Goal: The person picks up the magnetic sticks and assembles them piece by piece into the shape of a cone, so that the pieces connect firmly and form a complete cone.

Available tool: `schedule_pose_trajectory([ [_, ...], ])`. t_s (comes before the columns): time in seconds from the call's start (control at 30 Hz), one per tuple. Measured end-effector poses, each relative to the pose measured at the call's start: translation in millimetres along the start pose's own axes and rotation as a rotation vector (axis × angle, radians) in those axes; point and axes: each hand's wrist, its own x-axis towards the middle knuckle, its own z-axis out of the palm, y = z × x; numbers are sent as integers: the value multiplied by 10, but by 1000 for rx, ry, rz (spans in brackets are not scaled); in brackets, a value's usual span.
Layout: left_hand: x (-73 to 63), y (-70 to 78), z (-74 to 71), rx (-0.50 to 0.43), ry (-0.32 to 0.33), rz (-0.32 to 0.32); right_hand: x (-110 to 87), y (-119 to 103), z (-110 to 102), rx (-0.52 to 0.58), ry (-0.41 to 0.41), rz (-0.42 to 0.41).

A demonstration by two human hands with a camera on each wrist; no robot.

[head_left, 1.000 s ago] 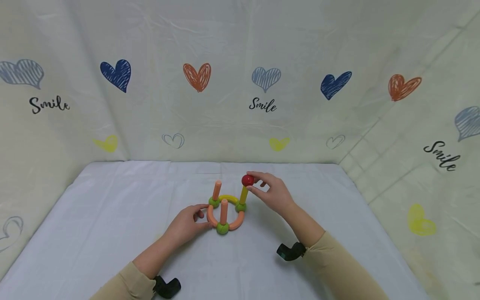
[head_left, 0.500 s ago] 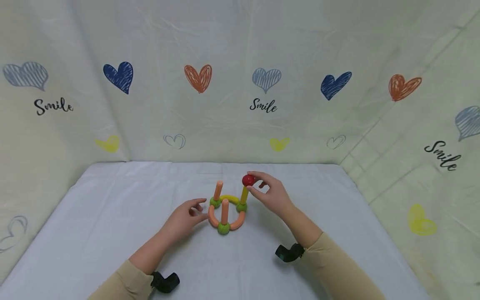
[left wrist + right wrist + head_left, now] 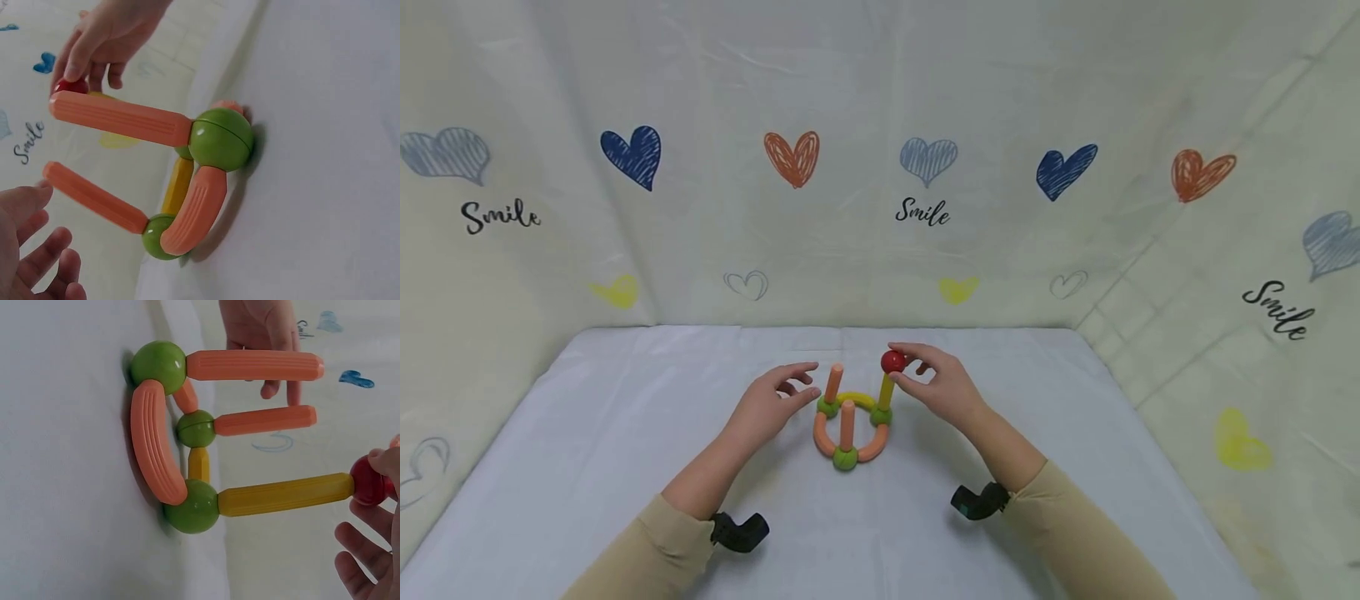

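Observation:
My right hand [image 3: 949, 393] pinches a red ball [image 3: 892, 361] between thumb and fingers, at the top of an upright yellow rod [image 3: 287, 495]. That rod stands on one green ball [image 3: 192, 506] of a ring on the table. Curved orange bars [image 3: 153, 440] and a curved yellow bar [image 3: 856, 398] link the ring's three green balls. Two orange rods, a near one [image 3: 847, 427] and a far-left one [image 3: 834, 383], rise from the other balls. My left hand [image 3: 762, 408] hovers beside the far-left rod with parted fingers; whether a fingertip touches it I cannot tell.
A white cloth [image 3: 625, 467] covers the table. Behind it hangs a pale sheet [image 3: 850, 250] printed with hearts and "Smile". Each wrist carries a black camera, the left one [image 3: 741, 533] and the right one [image 3: 980, 502] both low over the cloth.
My left hand has left the ring's left side and moved up and away from me, to the far-left orange rod. The right hand keeps its pinch on the red ball.

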Motion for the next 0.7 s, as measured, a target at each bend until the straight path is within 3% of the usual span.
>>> schedule_pose_trajectory([
  [0.27, 115, 89, 104, 12, -16, 6, 19, -27, -19, -20, -29, -20],
  [0.5, 198, 105, 202, -1, -16, 30, 59, -93, 85, -7, -12, -27],
  [0.7, 210, 131, 234, 16, -17, 50, 116, -138, 180, -19, -36, -99],
])
